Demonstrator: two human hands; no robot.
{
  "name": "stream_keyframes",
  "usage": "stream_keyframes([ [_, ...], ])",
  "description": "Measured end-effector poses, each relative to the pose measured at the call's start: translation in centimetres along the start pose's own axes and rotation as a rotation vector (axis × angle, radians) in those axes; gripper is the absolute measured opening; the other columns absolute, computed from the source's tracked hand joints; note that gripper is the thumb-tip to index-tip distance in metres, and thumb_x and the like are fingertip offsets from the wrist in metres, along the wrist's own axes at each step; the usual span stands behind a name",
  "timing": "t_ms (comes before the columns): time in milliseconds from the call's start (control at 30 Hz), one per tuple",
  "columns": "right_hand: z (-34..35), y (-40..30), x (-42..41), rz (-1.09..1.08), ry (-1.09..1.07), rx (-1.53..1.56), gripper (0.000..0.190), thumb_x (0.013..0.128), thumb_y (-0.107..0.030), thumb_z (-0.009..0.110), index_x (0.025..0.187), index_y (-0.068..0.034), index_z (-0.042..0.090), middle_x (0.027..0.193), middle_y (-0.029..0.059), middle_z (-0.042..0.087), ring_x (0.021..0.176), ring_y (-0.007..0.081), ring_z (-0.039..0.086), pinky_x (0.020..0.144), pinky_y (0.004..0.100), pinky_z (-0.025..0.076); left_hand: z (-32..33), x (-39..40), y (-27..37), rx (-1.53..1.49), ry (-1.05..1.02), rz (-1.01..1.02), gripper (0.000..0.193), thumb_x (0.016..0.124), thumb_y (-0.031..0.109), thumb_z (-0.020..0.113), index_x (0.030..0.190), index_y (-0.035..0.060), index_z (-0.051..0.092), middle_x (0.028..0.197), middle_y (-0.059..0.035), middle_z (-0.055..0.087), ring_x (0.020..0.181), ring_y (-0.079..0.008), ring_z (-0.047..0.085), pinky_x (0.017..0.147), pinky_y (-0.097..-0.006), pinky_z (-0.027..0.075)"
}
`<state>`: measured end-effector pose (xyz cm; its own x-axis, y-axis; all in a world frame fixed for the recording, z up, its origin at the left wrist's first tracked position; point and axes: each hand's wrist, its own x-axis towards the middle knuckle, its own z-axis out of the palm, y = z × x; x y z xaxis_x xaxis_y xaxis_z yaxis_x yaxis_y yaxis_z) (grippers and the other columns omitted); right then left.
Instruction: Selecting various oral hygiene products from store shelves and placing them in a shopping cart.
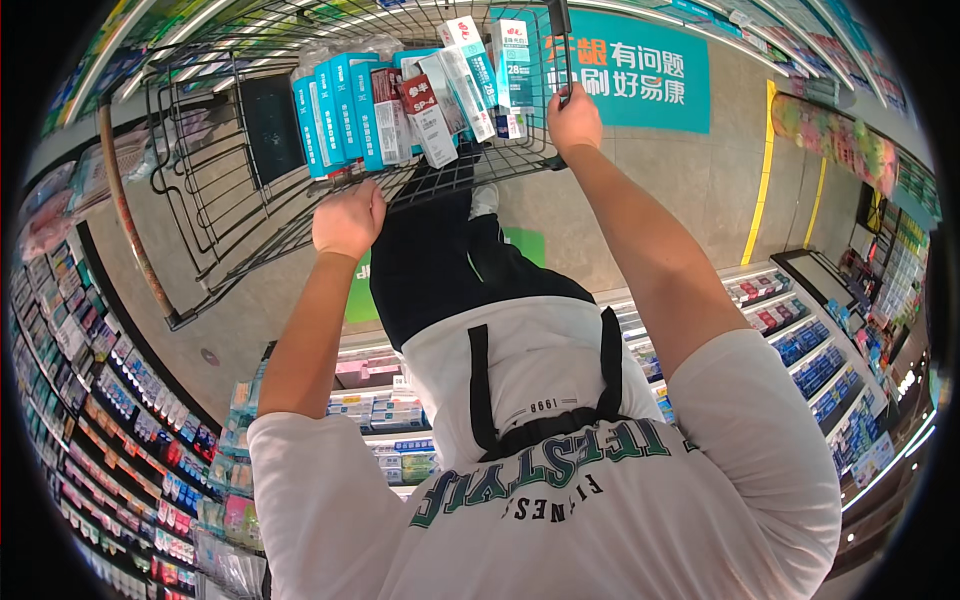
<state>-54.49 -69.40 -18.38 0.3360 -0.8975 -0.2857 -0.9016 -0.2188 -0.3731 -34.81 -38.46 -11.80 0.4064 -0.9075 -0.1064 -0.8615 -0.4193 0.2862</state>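
Observation:
In front of me is a black wire shopping cart (442, 180), seen side-on. My left hand (349, 217) is closed over its near side rim. At the cart's right end, my right hand (576, 118) is closed around the dark rim near the corner. Inside, several teal boxes (341, 112) stand on edge in a row, with clear plastic wrapping (352, 46) behind them. A red-and-white carton (429, 112) leans against them. Tall white-and-teal cartons (514, 67) stand to the right. Neither hand touches the boxes.
The cart's push bar (133, 217) extends at the left. Packed shelves stand left (112, 405) and right (810, 352), close to my body. A teal floor sign (645, 75) with writing lies beyond my right hand. Yellow lines (760, 172) cross the grey floor (675, 187).

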Motion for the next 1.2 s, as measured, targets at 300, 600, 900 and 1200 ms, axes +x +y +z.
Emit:
stream_keyframes([
  [300,0.1,0.3,0.0,0.01,-0.016,0.03,0.017,0.087,-0.024,0.059,0.097,-0.009,0.058,0.096,0.0157,0.067,0.091,0.035,0.065,0.076,0.0467,0.052,-0.1,0.1,0.0,0.005,0.016,0.006,0.016,0.089,0.022,0.055,0.077,0.011,0.057,0.064,-0.0072,0.061,0.056,-0.0308,0.06,0.055,-0.0419,0.048],
  [600,0.7,0.6,0.5,-0.016,0.063,-0.001,0.016,0.087,-0.023,0.061,0.094,-0.009,0.059,0.084,0.0121,0.068,0.082,0.0332,0.066,0.072,0.046,0.052,0.2,0.5,-0.2,0.001,0.048,0.026,0.016,0.089,0.022,0.055,0.078,0.011,0.057,0.063,-0.0076,0.061,0.055,-0.0304,0.059,0.054,-0.0417,0.048],
  [900,0.2,0.3,1.3,0.011,0.012,0.006,0.016,0.087,-0.023,0.059,0.095,-0.009,0.058,0.094,0.0148,0.067,0.09,0.0348,0.064,0.076,0.0467,0.052,0.4,1.5,-0.4,0.011,-0.038,0.009,0.014,0.09,0.022,0.055,0.085,0.0107,0.061,0.071,-0.0096,0.065,0.062,-0.0316,0.062,0.057,-0.0422,0.05],
  [1200,0.5,0.6,2.1,-0.006,0.026,-0.003,0.017,0.088,-0.023,0.057,0.095,-0.007,0.058,0.092,0.0167,0.067,0.087,0.0359,0.065,0.075,0.0475,0.052,0.6,2.4,-0.4,0.004,-0.018,0.018,0.013,0.089,0.021,0.055,0.084,0.0105,0.06,0.07,-0.009,0.064,0.061,-0.0312,0.062,0.057,-0.0417,0.049],
])
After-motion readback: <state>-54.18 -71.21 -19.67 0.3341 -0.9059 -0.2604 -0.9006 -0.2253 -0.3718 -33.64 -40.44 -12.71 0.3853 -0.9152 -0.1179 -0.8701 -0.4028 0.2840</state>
